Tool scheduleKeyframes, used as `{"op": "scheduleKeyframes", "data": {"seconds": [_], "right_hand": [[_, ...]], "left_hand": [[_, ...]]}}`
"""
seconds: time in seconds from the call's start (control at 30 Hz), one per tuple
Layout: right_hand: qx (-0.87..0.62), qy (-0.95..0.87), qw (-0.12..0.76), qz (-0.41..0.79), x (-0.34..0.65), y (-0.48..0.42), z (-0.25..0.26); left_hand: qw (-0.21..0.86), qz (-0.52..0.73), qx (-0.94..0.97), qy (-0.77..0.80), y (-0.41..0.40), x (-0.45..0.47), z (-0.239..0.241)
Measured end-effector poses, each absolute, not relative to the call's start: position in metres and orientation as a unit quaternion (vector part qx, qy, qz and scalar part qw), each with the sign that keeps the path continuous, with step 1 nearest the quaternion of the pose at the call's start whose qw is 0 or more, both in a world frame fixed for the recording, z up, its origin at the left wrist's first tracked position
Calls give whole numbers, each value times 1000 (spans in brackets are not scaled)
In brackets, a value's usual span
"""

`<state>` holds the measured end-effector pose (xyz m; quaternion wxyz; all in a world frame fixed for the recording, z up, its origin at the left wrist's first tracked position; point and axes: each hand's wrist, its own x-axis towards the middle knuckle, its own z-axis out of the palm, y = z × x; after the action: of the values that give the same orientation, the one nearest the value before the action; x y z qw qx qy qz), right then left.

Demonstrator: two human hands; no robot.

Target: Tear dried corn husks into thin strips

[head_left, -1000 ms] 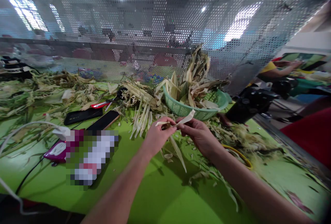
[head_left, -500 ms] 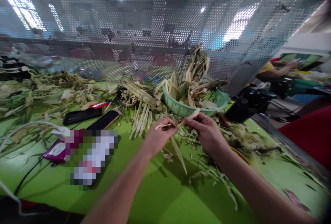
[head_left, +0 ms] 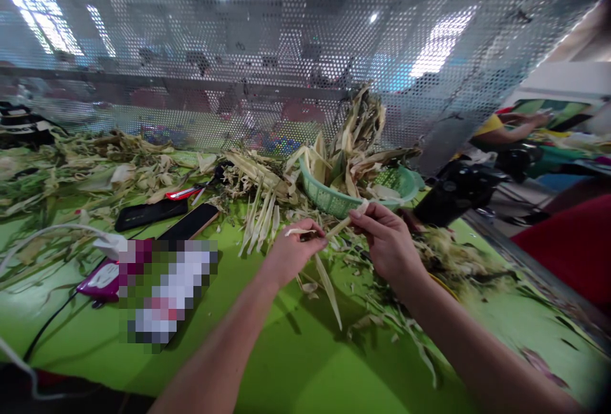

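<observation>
Between my two hands stretches a pale strip of corn husk. My left hand pinches its lower end, and a thin husk end sticks out to the left of those fingers. Below the left hand a loose pointed strip hangs down over the green table. The upper end of the husk is held by my right hand, thumb against fingers. Just behind the hands stands a green plastic basket with dry husks heaped in it. Several cut husk strips lie fanned out left of the basket.
A perforated metal screen rises behind the green table. Phones, a red cutter, a purple power bank and cables lie left. Husk scraps and corn silk lie around. Another person's arm is far right.
My right hand has shifted slightly right and away from my left hand, so more of the husk strip shows between them. The left hand has hardly moved.
</observation>
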<state>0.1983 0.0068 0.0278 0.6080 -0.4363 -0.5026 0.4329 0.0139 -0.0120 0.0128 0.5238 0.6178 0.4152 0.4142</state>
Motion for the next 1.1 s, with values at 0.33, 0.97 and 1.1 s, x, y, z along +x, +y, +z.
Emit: {"op": "scheduleKeyframes", "data": {"seconds": [0.33,0.97,1.1], "right_hand": [[-464,-532,586,397,202,5,32],[-455,-687,363,436,188,1,20],[-458,-679,394,418,191,1,23]], "left_hand": [[609,398,550,410,-9,17,4],[652,474,446,389,-5,16,5],[664,472,448,369,-5,15,6]]}}
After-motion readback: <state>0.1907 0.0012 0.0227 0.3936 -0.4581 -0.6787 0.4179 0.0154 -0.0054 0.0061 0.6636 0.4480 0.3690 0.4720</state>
